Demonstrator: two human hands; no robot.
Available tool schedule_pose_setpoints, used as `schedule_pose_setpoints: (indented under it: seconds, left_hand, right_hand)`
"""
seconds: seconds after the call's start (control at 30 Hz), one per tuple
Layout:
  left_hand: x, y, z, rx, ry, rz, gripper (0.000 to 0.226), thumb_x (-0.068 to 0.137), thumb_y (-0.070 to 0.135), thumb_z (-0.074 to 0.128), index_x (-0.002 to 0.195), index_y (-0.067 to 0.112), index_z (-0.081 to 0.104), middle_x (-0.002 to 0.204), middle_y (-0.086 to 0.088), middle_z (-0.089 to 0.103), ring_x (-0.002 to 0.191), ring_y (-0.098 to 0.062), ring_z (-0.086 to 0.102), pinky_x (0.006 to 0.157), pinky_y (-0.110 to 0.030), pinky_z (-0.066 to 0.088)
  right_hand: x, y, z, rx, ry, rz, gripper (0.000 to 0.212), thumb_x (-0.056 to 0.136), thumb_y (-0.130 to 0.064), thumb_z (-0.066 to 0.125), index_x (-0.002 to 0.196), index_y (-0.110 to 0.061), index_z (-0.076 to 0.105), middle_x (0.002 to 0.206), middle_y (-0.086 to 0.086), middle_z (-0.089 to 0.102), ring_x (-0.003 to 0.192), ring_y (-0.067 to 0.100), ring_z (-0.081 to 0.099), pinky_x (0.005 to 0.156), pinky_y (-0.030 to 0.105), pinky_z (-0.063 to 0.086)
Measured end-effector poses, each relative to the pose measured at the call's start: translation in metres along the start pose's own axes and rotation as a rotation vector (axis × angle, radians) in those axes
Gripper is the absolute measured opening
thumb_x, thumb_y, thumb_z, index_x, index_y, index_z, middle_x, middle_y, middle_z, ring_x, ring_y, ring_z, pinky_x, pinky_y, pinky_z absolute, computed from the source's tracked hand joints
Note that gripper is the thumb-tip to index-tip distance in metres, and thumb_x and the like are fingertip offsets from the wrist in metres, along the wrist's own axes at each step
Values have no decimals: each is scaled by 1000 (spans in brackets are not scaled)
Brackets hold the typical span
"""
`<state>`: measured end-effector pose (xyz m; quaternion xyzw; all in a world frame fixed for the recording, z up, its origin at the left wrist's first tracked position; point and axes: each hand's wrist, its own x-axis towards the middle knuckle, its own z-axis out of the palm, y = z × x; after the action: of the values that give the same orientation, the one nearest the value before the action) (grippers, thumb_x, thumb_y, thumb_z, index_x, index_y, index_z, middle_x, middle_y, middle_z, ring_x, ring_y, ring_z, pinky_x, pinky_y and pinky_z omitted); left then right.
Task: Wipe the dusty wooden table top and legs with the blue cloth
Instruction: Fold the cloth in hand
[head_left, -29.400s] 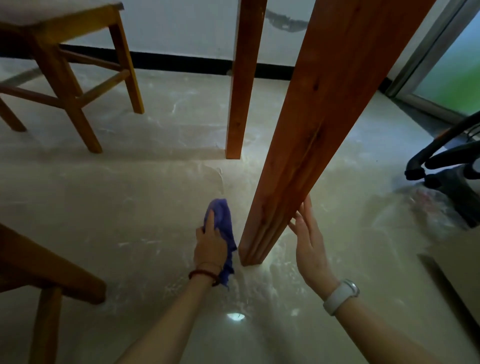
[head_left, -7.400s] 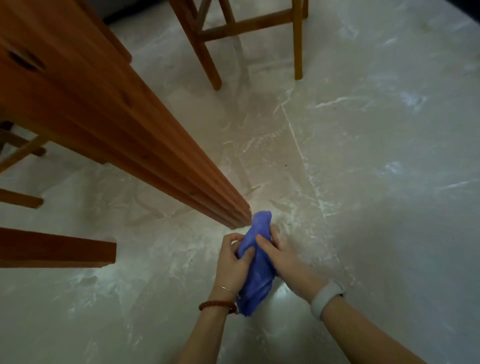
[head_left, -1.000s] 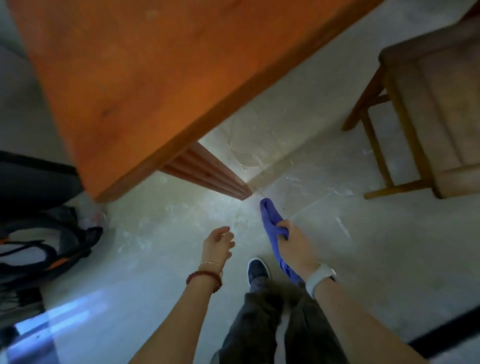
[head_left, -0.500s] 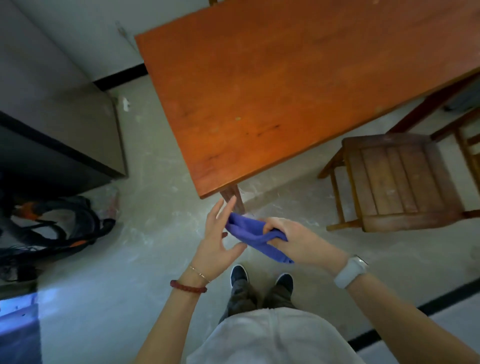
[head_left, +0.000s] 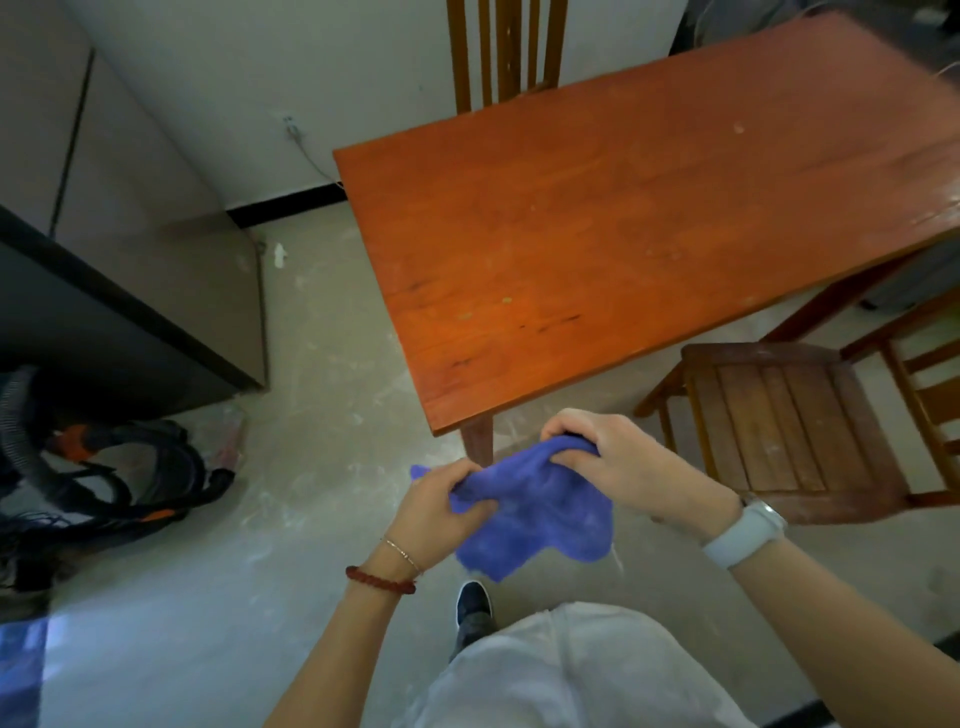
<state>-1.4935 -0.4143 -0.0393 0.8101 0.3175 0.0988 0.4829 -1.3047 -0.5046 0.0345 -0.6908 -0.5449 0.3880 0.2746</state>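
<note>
The person stands at the near corner of the wooden worktop (head_left: 623, 234) and looks down at it. Both hands are in front of the body, lower than the top and just in front of that corner. They hold the blue cloth (head_left: 540, 506) between them, up in the air. It does not touch the wood.

The left hand (head_left: 436, 512) pinches the left end of the cloth, with fingers and thumb curled on it. The right hand (head_left: 618, 462) has a bunched part of the cloth in its grip, fingers curled over the top. The rest of the cloth hangs down loose between the two hands. It looks like the person is opening it out or folding it again.

How far along is the job? That is hard to say for sure. The top has a few pale spots and small dark marks on the near part, and a whitish, dusty-looking patch at the far right edge. So I think the top needs wiping. One leg (head_left: 478, 441) shows under the near corner, but it is too dark to tell if it is clean.

A wooden chair (head_left: 789, 431) stands just beside the right side of the worktop. Another chair (head_left: 501, 52) stands at the far side by the wall. A dark hose thing (head_left: 104, 467) lies on the floor (head_left: 311, 389) to the left.
</note>
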Motion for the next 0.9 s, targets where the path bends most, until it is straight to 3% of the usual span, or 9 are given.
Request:
schedule_pose_setpoints:
  seconds: [0.07,0.2,0.3,0.37,0.47,0.53,0.67,0.8,0.9]
  left_hand:
    - [-2,-6,-5,-7,-24,-61,21,64,50,52,70,30,49,63,12,53,62,2,51,58,-12,36]
    - [-10,-23,-15,-18,-10,-176,13,72,34,62,70,28,50,65,10,56,60,2,53,57,-11,39]
    - [-18,-28,-20,-39,41,-231,15,71,40,61,70,29,51,66,8,57,60,-4,51,58,-14,40]
    - [-20,-28,-21,14,50,-260,21,79,29,63,66,28,47,63,7,52,59,-9,47,57,-17,37]
    - [-20,-22,-18,30,83,-356,33,85,16,59,60,22,40,57,5,42,55,-9,38,53,-16,31]
    - [-18,-20,-17,-153,84,-479,31,87,13,56,60,15,42,59,0,41,56,-12,38,51,-13,31]
    - [-16,-9,-5,-613,81,-693,14,90,14,52,76,12,49,79,-11,53,72,-21,51,64,-30,41]
    - [-15,-1,5,-979,78,-687,14,92,19,44,86,11,54,84,-12,60,66,-15,62,56,-25,50]
    - [-14,4,0,-1207,72,-640,33,96,30,34,103,9,58,78,-8,71,62,-14,67,52,-22,54]
  right_hand:
    - [-1,2,-4,23,98,22,31,84,0,52,80,-30,53,79,-17,58,78,-11,53,73,4,38]
    - [-7,11,-11,62,309,90,35,83,1,54,78,-33,54,81,-16,60,81,-6,56,73,1,37]
    - [-12,21,-4,1,368,180,18,86,-3,55,89,-20,60,83,-7,61,80,2,55,70,-1,36]
    - [-15,29,5,-30,413,242,11,87,-7,56,95,-11,62,85,-1,61,79,9,54,68,-1,36]
    - [-17,35,20,-3,545,364,12,87,-13,57,97,-8,62,85,2,60,80,14,53,65,10,37]
    - [-15,32,34,30,609,436,13,86,-16,59,97,-9,60,85,1,59,81,15,52,70,19,35]
    - [-7,9,73,144,492,369,15,86,-14,61,99,-8,60,84,-1,57,78,14,52,65,13,34]
    - [-3,-7,107,195,357,236,25,83,-4,61,108,-6,63,101,7,64,84,10,52,70,-2,33]
    - [-6,-9,120,191,161,159,38,84,0,55,120,-10,58,116,3,60,96,8,50,81,-3,31]
